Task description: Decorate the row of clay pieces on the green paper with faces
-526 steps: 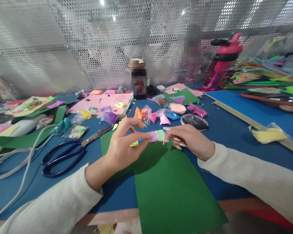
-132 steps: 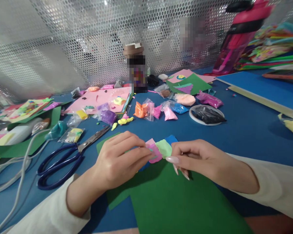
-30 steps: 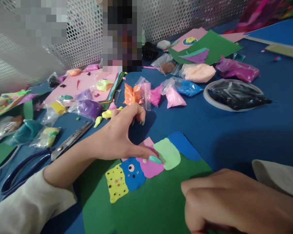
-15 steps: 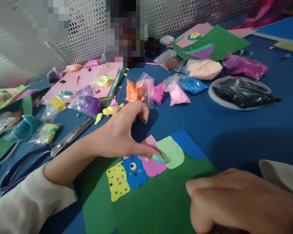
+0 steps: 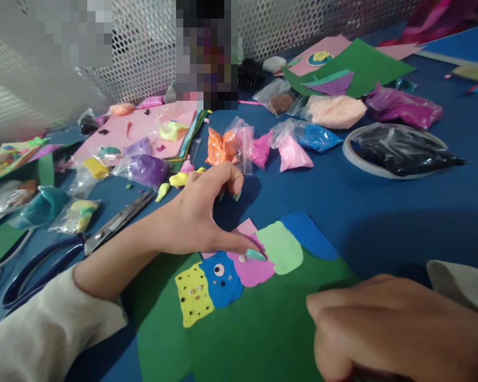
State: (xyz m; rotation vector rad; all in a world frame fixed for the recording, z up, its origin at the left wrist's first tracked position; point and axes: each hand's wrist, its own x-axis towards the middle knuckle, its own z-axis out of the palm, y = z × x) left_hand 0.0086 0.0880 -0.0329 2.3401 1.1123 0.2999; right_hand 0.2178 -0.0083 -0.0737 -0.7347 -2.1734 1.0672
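Observation:
A green sheet (image 5: 231, 345) lies before me, with a row of flat clay shapes along its upper part. The row holds a yellow dotted piece (image 5: 191, 295), a blue piece (image 5: 224, 286) with one eye, a pink piece (image 5: 258, 273) and a light green piece (image 5: 283, 248). My left hand (image 5: 199, 212) is open, its thumb stretched over the pink piece beside a small white dot (image 5: 242, 259), its fingers bent and apart above the table. At the sheet's right side, my right hand (image 5: 386, 323) is closed; its fingertips and anything in them are hidden.
Blue-handled scissors (image 5: 99, 241) lie beside my left forearm. Across the back are bags of clay, among them purple (image 5: 149, 170), orange (image 5: 221, 148) and blue (image 5: 316, 137). A black clay bag (image 5: 406, 151) rests in a pale round lid. A perforated metal panel (image 5: 295, 24) stands behind.
My left thumb has drawn back slightly to the left, from the edge of the light green piece onto the pink one. My right hand keeps nearly the same place and shape.

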